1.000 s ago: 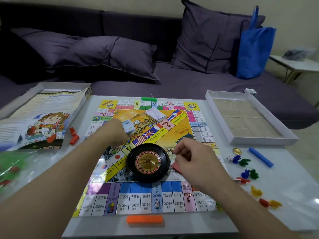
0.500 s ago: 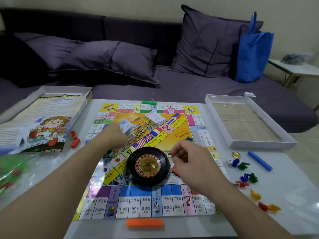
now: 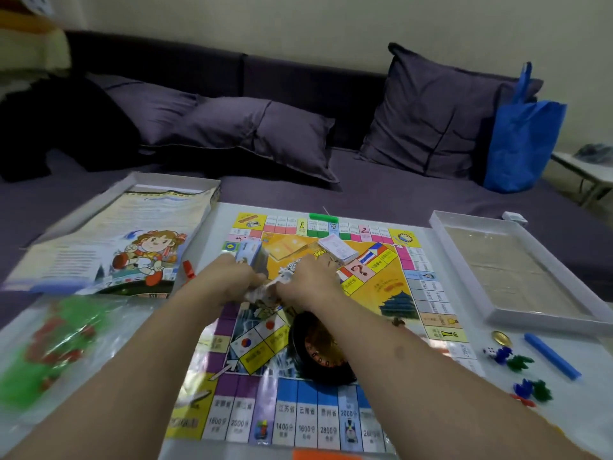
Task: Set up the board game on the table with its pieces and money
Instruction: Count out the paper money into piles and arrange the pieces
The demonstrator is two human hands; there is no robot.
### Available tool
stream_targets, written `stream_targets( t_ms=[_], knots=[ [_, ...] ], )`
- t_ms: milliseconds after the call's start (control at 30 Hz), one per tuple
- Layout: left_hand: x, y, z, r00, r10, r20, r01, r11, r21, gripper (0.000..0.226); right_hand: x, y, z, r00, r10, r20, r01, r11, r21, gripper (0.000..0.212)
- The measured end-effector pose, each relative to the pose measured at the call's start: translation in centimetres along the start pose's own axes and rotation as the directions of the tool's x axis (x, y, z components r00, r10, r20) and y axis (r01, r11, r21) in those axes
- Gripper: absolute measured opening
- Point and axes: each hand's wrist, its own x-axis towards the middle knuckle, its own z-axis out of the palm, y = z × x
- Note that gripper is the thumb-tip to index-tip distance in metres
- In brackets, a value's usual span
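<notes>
Both hands, left hand (image 3: 232, 280) and right hand (image 3: 308, 280), pinch a money bundle (image 3: 262, 292) over board (image 3: 381, 293) centre, roulette wheel (image 3: 318, 356) at 6 o'clock; loose notes could spill if the wrap tears suddenly.

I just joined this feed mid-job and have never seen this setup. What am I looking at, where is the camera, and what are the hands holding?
No machine here: a person's two bare hands, filmed by a wide-angle camera worn on the head, looking down. On the white table lies a colourful game board with a black roulette wheel and a small white card stack. The left hand and right hand meet over the board, both gripping a bundle of paper play money. Small coloured plastic tokens lie at the right.
</notes>
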Motion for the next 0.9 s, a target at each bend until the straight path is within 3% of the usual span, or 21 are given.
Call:
stream_targets(
  t_ms=[167, 233, 333, 467, 533, 633, 767, 900],
  knots=[
    [0.1, 0.1, -0.9, 1.000, 0.009, 0.007, -0.009, 0.999, -0.046, 0.039, 1.5, -1.6, 1.2, 0.998, 0.059, 0.004, -0.059, 0.998, 0.029, 0.083],
    [0.2, 0.1, -1.0, 1.000, 0.006, 0.005, -0.005, 0.998, -0.068, 0.042, 1.5, -1.9, 1.2, 0.999, 0.038, -0.006, -0.037, 0.995, 0.093, 0.067],
    [-0.3, 0.2, -1.2, 1.000, 0.002, -0.005, -0.003, 0.995, -0.097, 0.041, 1.0, -2.0, 0.8, 1.000, 0.008, -0.003, -0.007, 0.978, 0.210, 0.071],
    [-1.3, 0.8, -1.2, 1.000, 0.020, 0.014, -0.017, 0.985, -0.170, 0.029, 0.0, -1.0, -1.1, 0.996, -0.060, -0.058, 0.077, 0.932, 0.354, 0.037],
    [-2.6, 1.5, -1.1, 0.998, 0.034, 0.054, -0.020, 0.970, -0.244, 0.018, -1.3, -0.4, -2.5, 0.992, -0.081, -0.092, 0.114, 0.883, 0.455, 0.028],
    [-4.4, 2.3, -0.5, 0.980, 0.103, 0.173, -0.042, 0.945, -0.325, 0.023, -4.0, 0.7, -4.7, 0.983, -0.135, -0.127, 0.184, 0.797, 0.575, 0.023],
    [-6.7, 3.2, 1.1, 0.937, 0.229, 0.263, -0.181, 0.964, -0.195, 0.027, -8.3, 2.4, -6.6, 0.972, -0.178, -0.154, 0.235, 0.714, 0.659, 0.009],
    [-10.1, 3.9, 3.2, 0.904, 0.299, 0.305, -0.281, 0.954, -0.100, 0.020, -11.8, 3.9, -7.3, 0.983, -0.158, -0.097, 0.180, 0.687, 0.704, 0.024]
  ],
)
